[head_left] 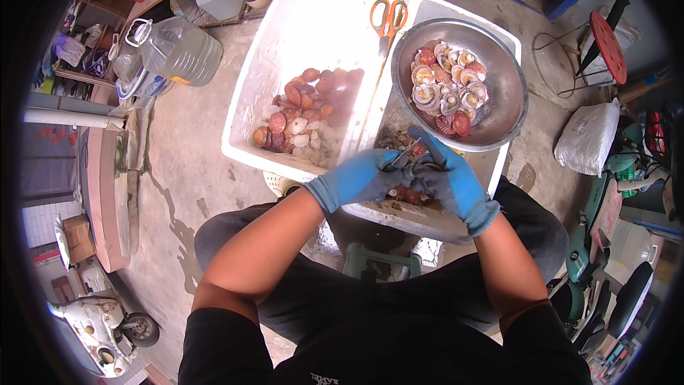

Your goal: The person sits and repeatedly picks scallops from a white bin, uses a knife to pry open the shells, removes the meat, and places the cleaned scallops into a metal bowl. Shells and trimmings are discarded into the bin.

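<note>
My left hand [367,175] and my right hand [449,175], in blue gloves with dark grey palms, meet over the right white foam box [496,171]. Both have closed fingers around small things I cannot make out; a thin metal piece [403,153] shows between them. Reddish shells and bits [406,194] lie beneath. Above my hands, a steel bowl [507,85] holds several opened scallops [449,85]. The left foam box [249,107] contains several red-brown closed scallops [299,100] and pale lumps resembling ice. Orange-handled scissors [386,23] rest at its right edge.
A green stool [377,264] is between my legs. Plastic water jugs [182,53] stand at the back left. On the right are a red round stool [608,48], a white sack [586,139] and a green scooter [591,228]; a white scooter [92,331] stands lower left.
</note>
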Demonstrator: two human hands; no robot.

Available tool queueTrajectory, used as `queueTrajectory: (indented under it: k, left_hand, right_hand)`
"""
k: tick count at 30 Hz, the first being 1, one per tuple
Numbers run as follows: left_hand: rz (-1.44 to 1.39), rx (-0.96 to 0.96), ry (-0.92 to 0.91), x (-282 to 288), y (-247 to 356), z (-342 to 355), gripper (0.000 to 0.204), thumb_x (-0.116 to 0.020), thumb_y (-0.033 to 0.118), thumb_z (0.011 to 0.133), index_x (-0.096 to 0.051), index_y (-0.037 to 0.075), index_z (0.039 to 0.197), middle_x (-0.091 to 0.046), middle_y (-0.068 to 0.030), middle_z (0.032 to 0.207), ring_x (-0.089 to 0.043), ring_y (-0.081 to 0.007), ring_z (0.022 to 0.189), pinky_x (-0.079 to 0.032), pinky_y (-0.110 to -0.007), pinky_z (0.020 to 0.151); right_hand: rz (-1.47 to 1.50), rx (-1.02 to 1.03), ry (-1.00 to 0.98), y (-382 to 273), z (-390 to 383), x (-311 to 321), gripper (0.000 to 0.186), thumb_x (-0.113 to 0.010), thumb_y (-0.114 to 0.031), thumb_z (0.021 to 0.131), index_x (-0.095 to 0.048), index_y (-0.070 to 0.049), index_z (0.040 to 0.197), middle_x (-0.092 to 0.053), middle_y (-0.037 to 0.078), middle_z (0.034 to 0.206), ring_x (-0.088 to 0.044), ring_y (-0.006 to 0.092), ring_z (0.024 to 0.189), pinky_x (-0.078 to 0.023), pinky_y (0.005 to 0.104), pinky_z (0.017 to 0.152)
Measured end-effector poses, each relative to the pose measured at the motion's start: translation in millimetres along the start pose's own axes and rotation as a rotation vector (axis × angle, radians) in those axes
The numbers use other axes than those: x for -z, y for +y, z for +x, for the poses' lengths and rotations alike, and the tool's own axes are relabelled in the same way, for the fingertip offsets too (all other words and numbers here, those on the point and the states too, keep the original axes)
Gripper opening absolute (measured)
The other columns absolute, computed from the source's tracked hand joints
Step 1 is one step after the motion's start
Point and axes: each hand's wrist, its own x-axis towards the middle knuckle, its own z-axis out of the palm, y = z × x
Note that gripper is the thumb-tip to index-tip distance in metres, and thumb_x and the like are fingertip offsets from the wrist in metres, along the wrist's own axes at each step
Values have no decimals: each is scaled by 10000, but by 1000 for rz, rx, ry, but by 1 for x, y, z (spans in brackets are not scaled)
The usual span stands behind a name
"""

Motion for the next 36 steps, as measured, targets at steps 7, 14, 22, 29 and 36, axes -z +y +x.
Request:
queueTrajectory:
  k: [7, 14, 22, 29, 36]
  left_hand:
    - [4, -127, 111, 3, -9, -1, 75, -691, 136, 1037, -714, 75, 1074, -664, -10, 800, -554, -98, 650, -482, -307, 591]
    - [600, 199, -47, 7, -13, -5, 236, -666, 153, 1026, -696, 56, 1239, -725, -121, 997, -684, -190, 799, -575, -330, 667]
    - [569, 186, 189, 47, 18, -22, 229, -714, 261, 1011, -720, 46, 1088, -729, -76, 801, -631, -138, 634, -504, -319, 557]
    - [236, 156, 133, 42, 35, -40, 195, -658, 233, 1077, -728, 52, 1085, -696, -41, 757, -530, -86, 551, -401, -245, 514]
    - [347, -41, 20, 30, 50, -47, 245, -608, 180, 1098, -716, 64, 1285, -691, -36, 773, -498, -71, 544, -383, -227, 510]
  right_hand:
    - [-140, 69, 61, -19, -2, 7, 694, -529, 99, 950, -456, -65, 1620, -713, 46, 1043, -579, 64, 808, -439, 207, 687]
    - [-102, 324, 250, -44, -6, 10, 557, -551, -88, 1050, -470, -46, 1600, -726, 119, 1136, -569, 93, 791, -550, 290, 905]
    - [-188, 375, 291, -64, -8, 14, 510, -550, -110, 1087, -493, -69, 1592, -722, 82, 1209, -562, 83, 868, -508, 241, 844]
    - [-113, 370, 295, -67, -5, 5, 492, -577, -159, 1100, -512, -65, 1580, -711, 92, 1231, -578, 91, 872, -523, 254, 842]
    - [-201, 424, 320, -58, 0, 22, 511, -615, -175, 1084, -520, -53, 1571, -689, 128, 1288, -649, 158, 1051, -546, 305, 972]
